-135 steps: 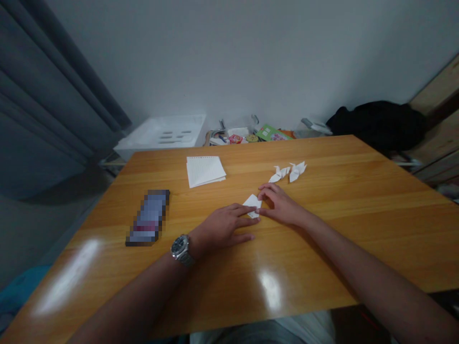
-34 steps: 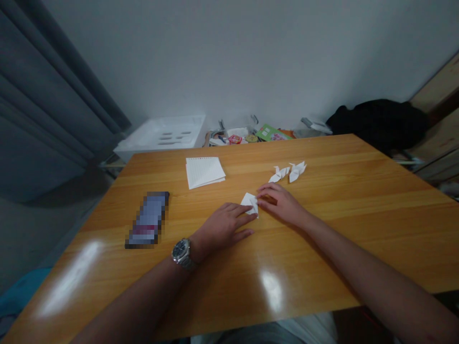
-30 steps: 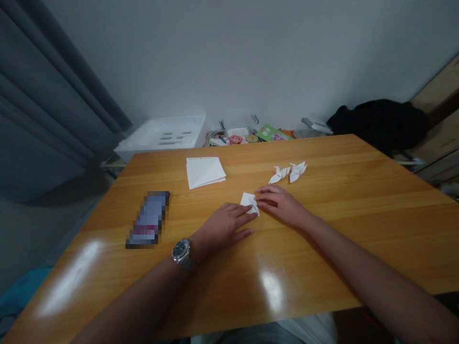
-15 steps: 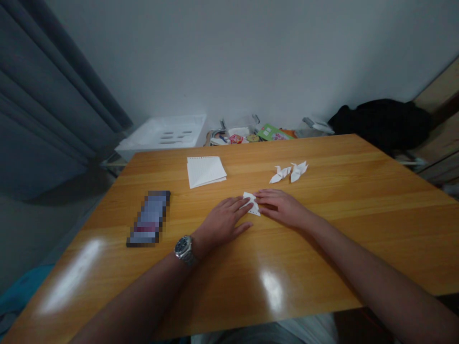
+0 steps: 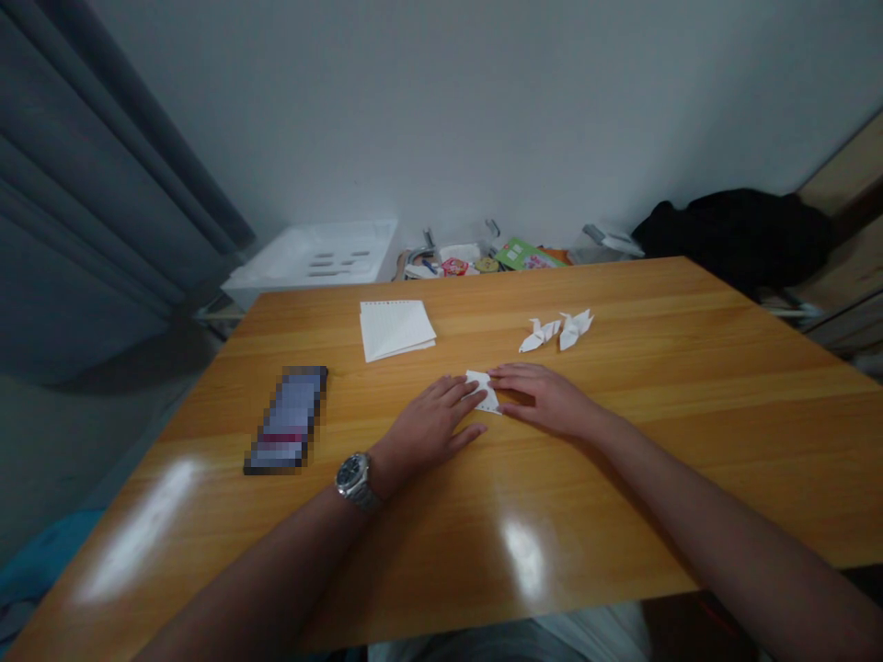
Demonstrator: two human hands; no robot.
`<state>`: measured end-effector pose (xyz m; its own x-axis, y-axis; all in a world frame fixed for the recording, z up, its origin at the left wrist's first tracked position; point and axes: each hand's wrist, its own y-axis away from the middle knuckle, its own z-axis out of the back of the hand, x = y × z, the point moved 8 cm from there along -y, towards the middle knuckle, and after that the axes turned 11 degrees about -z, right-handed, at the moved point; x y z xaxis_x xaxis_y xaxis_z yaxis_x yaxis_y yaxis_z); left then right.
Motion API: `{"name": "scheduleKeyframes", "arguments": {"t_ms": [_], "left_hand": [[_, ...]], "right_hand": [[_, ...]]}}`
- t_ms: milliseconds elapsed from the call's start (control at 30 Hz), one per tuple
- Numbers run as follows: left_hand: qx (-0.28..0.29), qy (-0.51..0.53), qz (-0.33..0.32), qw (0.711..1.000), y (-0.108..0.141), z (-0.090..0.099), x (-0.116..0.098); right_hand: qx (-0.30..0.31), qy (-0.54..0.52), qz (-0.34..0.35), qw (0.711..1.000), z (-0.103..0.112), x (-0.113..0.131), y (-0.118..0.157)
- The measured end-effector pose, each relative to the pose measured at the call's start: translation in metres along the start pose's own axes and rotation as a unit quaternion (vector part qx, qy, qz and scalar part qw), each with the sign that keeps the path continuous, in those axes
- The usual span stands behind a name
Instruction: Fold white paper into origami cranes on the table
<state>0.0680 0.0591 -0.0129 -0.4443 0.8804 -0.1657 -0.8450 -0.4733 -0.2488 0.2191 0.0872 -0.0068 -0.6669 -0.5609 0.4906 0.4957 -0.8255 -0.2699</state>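
Observation:
A small folded piece of white paper (image 5: 488, 397) lies on the wooden table in front of me, with punched holes along its lower edge. My left hand (image 5: 438, 418) rests over its left part, fingers outstretched and pressing it flat; they hide some of the paper. The fingertips of my right hand (image 5: 542, 397) touch its right edge, fingers extended and slightly bent. Beyond my right hand stand two folded paper cranes, a left one (image 5: 539, 336) and a right one (image 5: 575, 329), side by side.
A stack of lined paper sheets (image 5: 396, 329) lies toward the back of the wooden table (image 5: 621, 515). A phone (image 5: 288, 421) with a blurred screen is at the left. Behind the table are a white foam tray (image 5: 317, 253), a green booklet (image 5: 528, 255) and a black cloth heap (image 5: 738, 234).
The folded paper has shifted very slightly to the left under my fingers. Both hands stay almost where they were.

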Motion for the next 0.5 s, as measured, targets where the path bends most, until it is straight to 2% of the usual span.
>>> {"name": "scheduleKeyframes", "arguments": {"t_ms": [200,500], "left_hand": [[0.0,-0.005,0.01,1.0,0.0008,0.0041,-0.0014],[0.006,-0.005,0.033,0.999,0.0003,0.0065,0.0008]], "right_hand": [[-0.015,-0.018,-0.018,1.0,0.0032,-0.0017,0.0004],[-0.01,-0.008,0.002,1.0,0.0021,0.0076,0.0014]]}}
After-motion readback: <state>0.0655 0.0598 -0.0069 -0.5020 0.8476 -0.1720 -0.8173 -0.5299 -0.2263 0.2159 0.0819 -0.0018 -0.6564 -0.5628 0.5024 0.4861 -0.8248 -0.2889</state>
